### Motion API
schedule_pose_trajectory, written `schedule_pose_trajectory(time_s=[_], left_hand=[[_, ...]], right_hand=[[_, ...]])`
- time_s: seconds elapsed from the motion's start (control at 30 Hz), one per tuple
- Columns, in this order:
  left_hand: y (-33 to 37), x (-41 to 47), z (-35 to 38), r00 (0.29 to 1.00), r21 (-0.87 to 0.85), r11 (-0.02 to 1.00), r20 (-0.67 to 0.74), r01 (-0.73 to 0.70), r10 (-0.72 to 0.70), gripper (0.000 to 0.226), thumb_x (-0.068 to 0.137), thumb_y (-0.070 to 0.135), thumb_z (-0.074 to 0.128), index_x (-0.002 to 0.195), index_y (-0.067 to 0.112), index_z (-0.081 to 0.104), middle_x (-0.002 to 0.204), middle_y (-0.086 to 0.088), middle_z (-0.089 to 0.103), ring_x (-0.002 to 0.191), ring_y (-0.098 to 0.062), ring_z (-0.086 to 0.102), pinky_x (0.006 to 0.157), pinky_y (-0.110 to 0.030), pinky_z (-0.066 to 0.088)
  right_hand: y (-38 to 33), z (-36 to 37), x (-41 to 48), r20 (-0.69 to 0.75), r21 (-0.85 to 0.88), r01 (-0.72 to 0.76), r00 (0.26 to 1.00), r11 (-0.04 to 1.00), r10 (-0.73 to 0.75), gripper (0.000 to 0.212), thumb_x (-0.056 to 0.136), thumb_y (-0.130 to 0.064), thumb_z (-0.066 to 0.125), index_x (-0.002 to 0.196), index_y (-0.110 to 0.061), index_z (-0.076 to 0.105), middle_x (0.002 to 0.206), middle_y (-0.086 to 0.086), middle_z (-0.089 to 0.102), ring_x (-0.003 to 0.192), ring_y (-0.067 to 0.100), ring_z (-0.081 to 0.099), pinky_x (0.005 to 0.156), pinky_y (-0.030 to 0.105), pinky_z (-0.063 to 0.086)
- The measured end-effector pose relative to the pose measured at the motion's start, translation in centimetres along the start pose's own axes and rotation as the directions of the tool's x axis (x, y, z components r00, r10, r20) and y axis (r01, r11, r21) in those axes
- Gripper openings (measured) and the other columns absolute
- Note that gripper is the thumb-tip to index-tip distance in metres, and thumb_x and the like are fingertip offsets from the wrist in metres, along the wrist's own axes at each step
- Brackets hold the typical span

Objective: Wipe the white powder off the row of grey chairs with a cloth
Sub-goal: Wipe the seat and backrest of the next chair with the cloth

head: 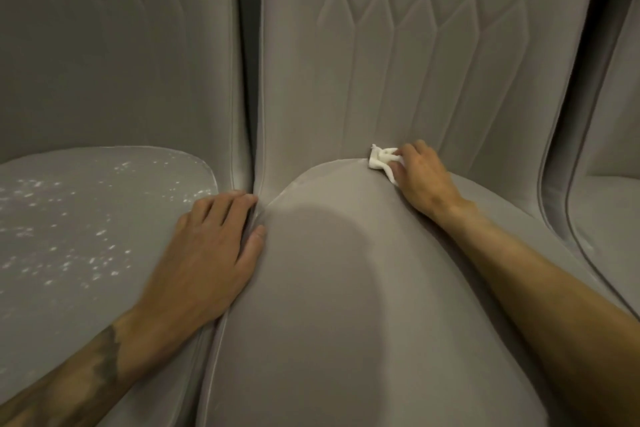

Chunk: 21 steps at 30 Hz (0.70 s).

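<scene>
We find a dark tattoo (107, 360) on the left forearm at the lower left of the frame, too blurred to read as writing. Our left hand (211, 253) lies flat, left of centre, with its fingers straight and close together. The palm rests on the inner edge of the left chair seat (69, 288), the fingertips reach the gap between the chairs, and the thumb touches the rim of the middle chair seat (329, 305).

Our right arm stretches from the lower right towards the centre. The right hand (424, 180) has its fingers curled round a small crumpled white cloth (381, 159), pressing it where the middle seat meets the quilted backrest (381, 62). White powder (97, 253) speckles the left seat. Part of a third chair (609, 218) shows at the right edge.
</scene>
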<state>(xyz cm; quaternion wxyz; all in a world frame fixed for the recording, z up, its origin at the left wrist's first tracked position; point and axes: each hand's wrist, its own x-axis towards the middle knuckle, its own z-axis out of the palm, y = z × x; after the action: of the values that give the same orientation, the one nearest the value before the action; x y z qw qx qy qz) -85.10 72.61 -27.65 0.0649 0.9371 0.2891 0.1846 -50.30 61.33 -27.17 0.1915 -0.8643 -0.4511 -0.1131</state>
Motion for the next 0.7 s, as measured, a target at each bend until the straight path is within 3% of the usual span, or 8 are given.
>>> schedule_pose_trajectory(time_s=[0.07, 0.2, 0.4, 0.47, 0.6, 0.7], left_hand=[[0.1, 0.0, 0.1, 1.0, 0.0, 1.0, 0.005, 0.0, 0.0, 0.048, 0.103, 0.049, 0.031, 0.141, 0.023, 0.047, 0.139, 0.003, 0.052, 0.124, -0.021, 0.046, 0.104, -0.041, 0.042], [-0.1, 0.1, 0.2, 1.0, -0.006, 1.0, 0.013, -0.006, 0.006, 0.049, 0.103, 0.05, 0.03, 0.141, 0.023, 0.046, 0.139, 0.003, 0.052, 0.125, -0.021, 0.045, 0.104, -0.041, 0.043], [0.0, 0.0, 0.1, 1.0, 0.011, 1.0, -0.005, -0.011, 0.011, 0.046, 0.103, 0.047, 0.032, 0.139, 0.022, 0.048, 0.136, 0.003, 0.053, 0.121, -0.022, 0.047, 0.101, -0.041, 0.044], [0.1, 0.1, 0.2, 1.0, 0.005, 1.0, -0.001, -0.012, 0.012, 0.046, 0.104, 0.047, 0.033, 0.14, 0.023, 0.047, 0.136, 0.003, 0.053, 0.121, -0.021, 0.047, 0.102, -0.04, 0.043], [-0.1, 0.0, 0.2, 1.0, 0.0, 1.0, -0.006, -0.019, 0.019, 0.046, 0.104, 0.047, 0.033, 0.14, 0.023, 0.047, 0.135, 0.004, 0.053, 0.121, -0.021, 0.047, 0.102, -0.04, 0.043], [-0.1, 0.1, 0.2, 1.0, -0.004, 1.0, -0.012, -0.021, 0.021, 0.045, 0.104, 0.047, 0.033, 0.14, 0.023, 0.047, 0.135, 0.004, 0.053, 0.121, -0.021, 0.047, 0.102, -0.042, 0.044]], right_hand=[[-1.3, 0.4, 0.5, 0.017, 0.044, 0.047, 0.999, 0.998, -0.047, 0.023, 0.099, -0.022, 0.053, 0.106, -0.001, 0.06, 0.108, 0.022, 0.056, 0.101, 0.04, 0.053, 0.086, 0.042, 0.039], [-0.9, -0.9, 0.0, 0.128, 0.117, 0.261, 0.953, 0.958, -0.275, 0.024, 0.1, -0.023, 0.056, 0.116, -0.007, 0.062, 0.109, 0.014, 0.057, 0.103, 0.03, 0.054, 0.084, 0.027, 0.034], [1.2, -0.7, -0.2, -0.014, 0.018, 0.061, 0.998, 0.998, -0.061, 0.022, 0.099, -0.023, 0.055, 0.1, -0.002, 0.061, 0.102, 0.021, 0.057, 0.096, 0.04, 0.055, 0.08, 0.042, 0.041], [-1.6, 0.4, 0.3, -0.009, 0.075, 0.112, 0.994, 0.991, -0.112, 0.022, 0.099, -0.022, 0.055, 0.103, -0.001, 0.063, 0.103, 0.023, 0.059, 0.097, 0.04, 0.056, 0.083, 0.042, 0.041], [-3.7, 0.5, 0.6, 0.126, 0.176, 0.325, 0.929, 0.929, -0.348, 0.022, 0.099, -0.023, 0.056, 0.113, -0.009, 0.064, 0.108, 0.013, 0.059, 0.102, 0.03, 0.055, 0.087, 0.031, 0.038], [-0.1, -0.7, 0.5, 0.074, 0.084, 0.24, 0.966, 0.967, -0.246, 0.019, 0.097, -0.021, 0.057, 0.107, -0.006, 0.064, 0.102, 0.015, 0.056, 0.098, 0.035, 0.055, 0.083, 0.036, 0.039]])
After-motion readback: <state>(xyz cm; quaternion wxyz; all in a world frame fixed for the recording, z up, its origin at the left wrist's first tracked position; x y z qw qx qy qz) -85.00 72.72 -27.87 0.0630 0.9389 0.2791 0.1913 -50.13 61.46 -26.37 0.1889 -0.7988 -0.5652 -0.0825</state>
